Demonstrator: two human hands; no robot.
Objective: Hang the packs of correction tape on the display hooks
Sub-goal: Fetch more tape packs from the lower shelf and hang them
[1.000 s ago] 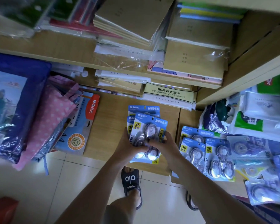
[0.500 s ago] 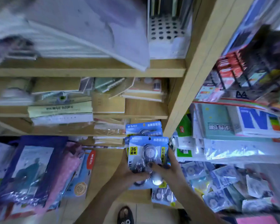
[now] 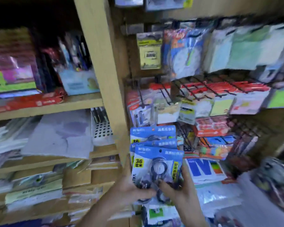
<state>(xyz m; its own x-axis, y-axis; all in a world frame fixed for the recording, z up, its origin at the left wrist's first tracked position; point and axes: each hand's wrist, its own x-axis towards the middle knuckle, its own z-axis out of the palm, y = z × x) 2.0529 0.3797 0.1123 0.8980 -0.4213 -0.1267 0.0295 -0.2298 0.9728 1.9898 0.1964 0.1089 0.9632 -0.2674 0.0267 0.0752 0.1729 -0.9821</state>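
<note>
Wooden stationery shelving [image 3: 103, 66] fills the view, with wire display hooks [image 3: 202, 89] far right. Near centre, a fanned stack of blue correction tape packs [image 3: 156, 154] is gripped by the left hand [image 3: 129, 189] and right hand [image 3: 179, 189].

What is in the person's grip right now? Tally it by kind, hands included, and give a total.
Blue card-backed correction tape packs, fanned, headers visible: 3
Bare hands gripping the stack, left hand and right hand: 2
Total: 5
</note>
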